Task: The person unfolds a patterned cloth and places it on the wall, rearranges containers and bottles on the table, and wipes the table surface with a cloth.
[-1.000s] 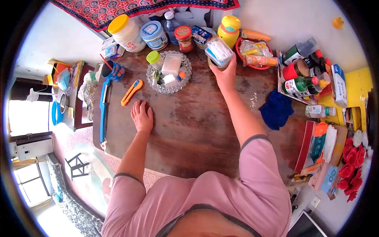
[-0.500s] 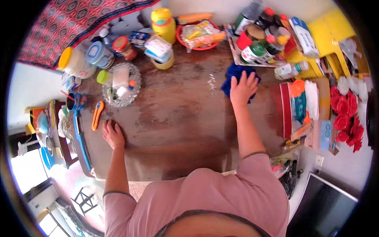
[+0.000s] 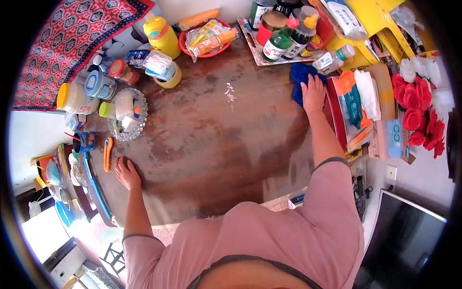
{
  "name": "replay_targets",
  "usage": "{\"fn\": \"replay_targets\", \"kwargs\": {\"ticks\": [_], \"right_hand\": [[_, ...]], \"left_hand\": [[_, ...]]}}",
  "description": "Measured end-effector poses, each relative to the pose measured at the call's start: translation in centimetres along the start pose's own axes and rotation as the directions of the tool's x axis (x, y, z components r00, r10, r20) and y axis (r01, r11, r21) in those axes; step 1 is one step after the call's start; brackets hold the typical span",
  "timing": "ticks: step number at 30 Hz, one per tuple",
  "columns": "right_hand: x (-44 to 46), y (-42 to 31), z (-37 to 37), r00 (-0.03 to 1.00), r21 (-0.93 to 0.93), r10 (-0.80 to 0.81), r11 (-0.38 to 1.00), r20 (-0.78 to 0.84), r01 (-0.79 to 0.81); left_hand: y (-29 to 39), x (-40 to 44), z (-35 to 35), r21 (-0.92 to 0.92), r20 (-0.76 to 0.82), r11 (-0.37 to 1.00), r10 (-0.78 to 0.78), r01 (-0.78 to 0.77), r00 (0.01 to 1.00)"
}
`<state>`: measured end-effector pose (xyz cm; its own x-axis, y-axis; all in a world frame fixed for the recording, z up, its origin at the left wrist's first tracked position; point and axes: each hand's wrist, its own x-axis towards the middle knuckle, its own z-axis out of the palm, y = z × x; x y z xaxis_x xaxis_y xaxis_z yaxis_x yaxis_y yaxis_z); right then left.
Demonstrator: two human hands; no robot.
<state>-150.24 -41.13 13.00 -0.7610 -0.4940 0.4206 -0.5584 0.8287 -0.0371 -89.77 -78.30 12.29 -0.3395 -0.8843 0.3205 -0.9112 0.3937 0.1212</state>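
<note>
On the right of the dark brown table (image 3: 202,159), my right hand (image 3: 314,94) presses down on a crumpled blue cloth (image 3: 301,79), its fingers over the near part of it. The cloth touches or nearly touches the red-edged box beside it. My left hand (image 3: 127,174) lies flat near the table's left side, fingers a little apart, holding nothing. An orange utility knife (image 3: 108,154) lies just beyond its fingertips. White marks (image 3: 229,94) show on the tabletop between the hands, toward the back.
A glass dish (image 3: 142,126) with small items, jars (image 3: 100,85), a yellow container (image 3: 161,38) and a red basket (image 3: 204,54) line the back left. Bottles (image 3: 279,42) crowd a tray at the back right. A red-edged box (image 3: 335,113) borders the right side.
My right hand and the blue cloth have moved right across the table, up to the red-edged box. The whole view has shifted and turned slightly. My left hand stays beside the utility knife.
</note>
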Motion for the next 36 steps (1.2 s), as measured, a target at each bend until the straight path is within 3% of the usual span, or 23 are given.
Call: {"fn": "replay_targets", "kwargs": {"ticks": [5, 10, 16, 19, 20, 23, 25, 26, 28, 31, 33, 34, 35, 36], "right_hand": [[-4.4, 2.8, -1.3, 0.996, 0.008, 0.081, 0.997, 0.021, -0.081], [-13.3, 3.5, -5.3, 0.982, 0.020, 0.185, 0.983, 0.026, -0.185], [-24.5, 3.7, -10.5, 0.976, -0.004, 0.215, 0.977, 0.020, -0.215], [-29.1, 4.3, -13.6, 0.959, -0.079, 0.234, 0.971, 0.162, -0.224], [-29.6, 5.0, -14.3, 0.953, -0.085, 0.218, 0.975, 0.210, -0.205], [-28.4, 5.5, -15.2, 0.938, -0.097, 0.195, 0.980, 0.286, -0.174], [-28.0, 5.4, -13.0, 0.989, -0.056, 0.148, 0.987, -0.015, -0.149], [-27.9, 4.4, -12.6, 0.992, -0.039, 0.124, 0.991, -0.007, -0.124], [-27.8, 1.3, -12.7, 0.975, -0.084, 0.217, 0.974, 0.050, -0.212], [-27.2, -7.4, -13.9, 0.998, -0.011, -0.014, 1.000, 0.068, 0.015], [-27.1, -15.5, -14.5, 0.989, 0.172, -0.145, 0.975, 0.025, 0.138], [-27.1, -20.4, -15.7, 0.973, 0.177, -0.226, 0.957, -0.043, 0.230], [-27.0, -24.4, -17.0, 0.948, 0.317, -0.309, 0.909, 0.077, 0.271], [-28.0, -28.3, -17.4, 0.925, 0.417, -0.376, 0.851, 0.060, 0.319]], "left_hand": [[0.2, 0.1, 0.0, 0.014, 0.011, 1.000, -0.019, 0.019, 1.000], [-1.1, 0.3, 1.0, 0.000, -0.003, 0.999, 0.046, -0.046, 0.999], [-0.7, 0.4, 0.9, 0.022, -0.010, 1.000, 0.011, -0.011, 1.000], [-0.2, 0.6, -0.1, 0.033, 0.010, 0.998, 0.045, -0.045, 0.999], [-0.3, 0.5, 0.3, 0.028, -0.061, 0.997, 0.070, -0.068, 0.996], [-1.5, 0.9, 1.2, -0.004, -0.049, 0.995, 0.098, -0.098, 0.994], [-2.6, 0.5, 0.6, -0.053, 0.075, 0.989, 0.143, -0.140, 0.987], [-3.5, -0.8, -0.3, -0.036, 0.074, 0.993, 0.117, -0.114, 0.990], [-4.7, -2.7, -1.6, -0.086, 0.139, 0.967, 0.250, -0.240, 0.958], [-6.1, -5.7, -2.7, -0.097, 0.118, 0.969, 0.236, -0.225, 0.965], [-6.1, -6.3, -3.0, -0.109, 0.094, 0.972, 0.219, -0.209, 0.971], [-6.0, -6.4, -3.1, -0.109, 0.096, 0.975, 0.204, -0.194, 0.974], [-5.8, -6.4, -3.2, -0.106, 0.087, 0.974, 0.212, -0.202, 0.973], [-5.8, -6.4, -3.3, -0.101, 0.077, 0.971, 0.225, -0.217, 0.971]]}}
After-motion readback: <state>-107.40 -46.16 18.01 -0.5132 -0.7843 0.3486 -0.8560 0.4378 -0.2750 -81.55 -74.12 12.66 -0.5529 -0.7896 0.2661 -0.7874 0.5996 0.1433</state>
